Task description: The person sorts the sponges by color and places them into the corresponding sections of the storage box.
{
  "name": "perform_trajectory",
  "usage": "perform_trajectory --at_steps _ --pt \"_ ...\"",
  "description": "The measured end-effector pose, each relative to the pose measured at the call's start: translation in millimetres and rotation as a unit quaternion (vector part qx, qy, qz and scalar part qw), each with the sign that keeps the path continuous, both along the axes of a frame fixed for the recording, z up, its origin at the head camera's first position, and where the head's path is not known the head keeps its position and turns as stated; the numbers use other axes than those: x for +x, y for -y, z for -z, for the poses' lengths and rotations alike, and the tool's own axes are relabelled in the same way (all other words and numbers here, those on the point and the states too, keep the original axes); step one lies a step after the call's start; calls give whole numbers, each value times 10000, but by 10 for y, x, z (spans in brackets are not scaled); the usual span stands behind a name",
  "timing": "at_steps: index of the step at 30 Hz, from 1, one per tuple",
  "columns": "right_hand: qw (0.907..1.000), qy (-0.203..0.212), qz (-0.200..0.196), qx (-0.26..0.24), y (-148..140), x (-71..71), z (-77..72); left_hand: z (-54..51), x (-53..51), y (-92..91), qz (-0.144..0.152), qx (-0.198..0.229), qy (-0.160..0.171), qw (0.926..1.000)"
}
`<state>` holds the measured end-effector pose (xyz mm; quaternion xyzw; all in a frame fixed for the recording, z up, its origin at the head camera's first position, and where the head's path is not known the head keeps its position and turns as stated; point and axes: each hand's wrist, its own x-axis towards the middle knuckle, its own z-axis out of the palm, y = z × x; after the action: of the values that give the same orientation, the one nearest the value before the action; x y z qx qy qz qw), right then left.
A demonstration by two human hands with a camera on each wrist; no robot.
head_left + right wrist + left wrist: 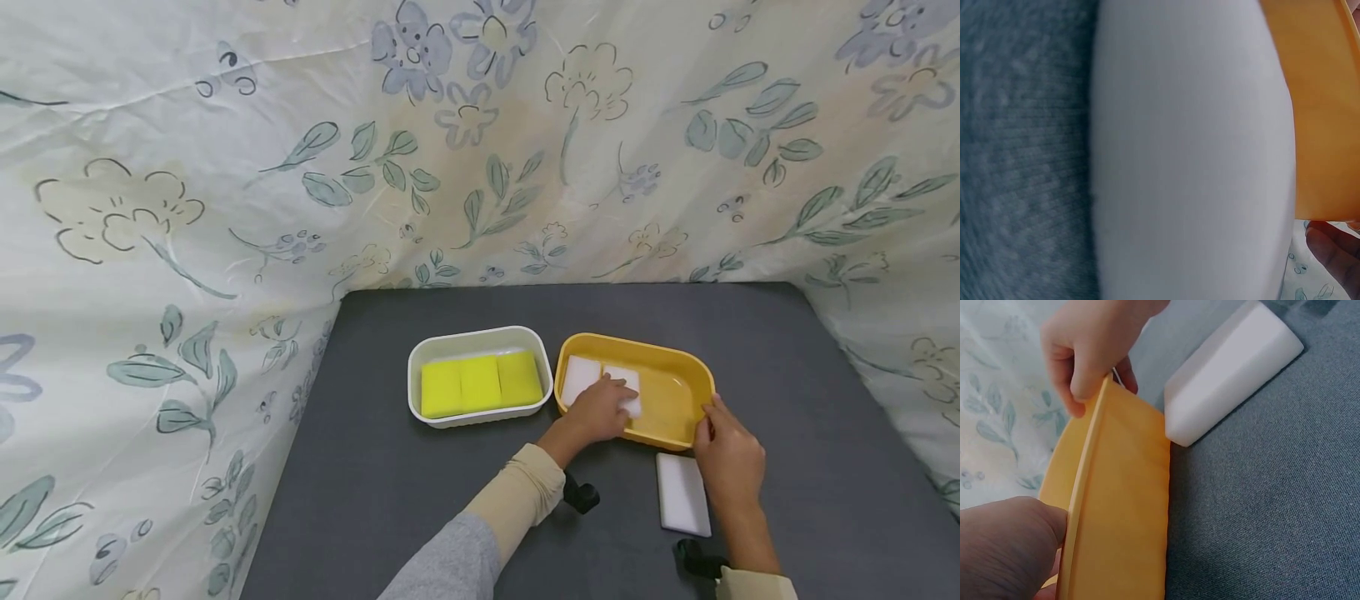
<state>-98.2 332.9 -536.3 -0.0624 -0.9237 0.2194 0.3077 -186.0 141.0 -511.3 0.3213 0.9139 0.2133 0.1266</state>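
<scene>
A yellow tray [671, 392] stands on the dark table, two white sponges [581, 377] lying side by side at its left end. Reaching over the near rim, my left hand [600, 408] touches the right one of these sponges with its fingers; in the left wrist view the fingertips are hidden inside the tray. My right hand [731, 454] pinches the tray's right rim between thumb and fingers. Another white sponge [682, 494] lies flat on the table below the tray, beside the right hand, and fills much of the right wrist view [1191, 150].
Left of the yellow tray, nearly touching it, stands a white tray [480, 335] with three bright yellow sponges [480, 385] in a row. A flowered cloth [465, 167] hangs behind the dark table [360, 500] and along its sides.
</scene>
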Motion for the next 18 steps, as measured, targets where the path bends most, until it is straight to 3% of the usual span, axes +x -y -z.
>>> perform_trajectory --at_steps 4,13,15,18 --pt "10000 -7 -19 2 6 -1 -6 2 -2 -9 -153 -68 -12 9999" --pt "9999 -61 -84 51 24 1 -27 -40 -2 -22 -144 -316 -146 9993" --pt "9999 -37 -92 38 27 1 -31 -43 4 -27 -52 -523 -326 9981" --pt "9999 -58 -132 17 26 -1 -31 -26 26 -43 164 -1038 -880 9906"
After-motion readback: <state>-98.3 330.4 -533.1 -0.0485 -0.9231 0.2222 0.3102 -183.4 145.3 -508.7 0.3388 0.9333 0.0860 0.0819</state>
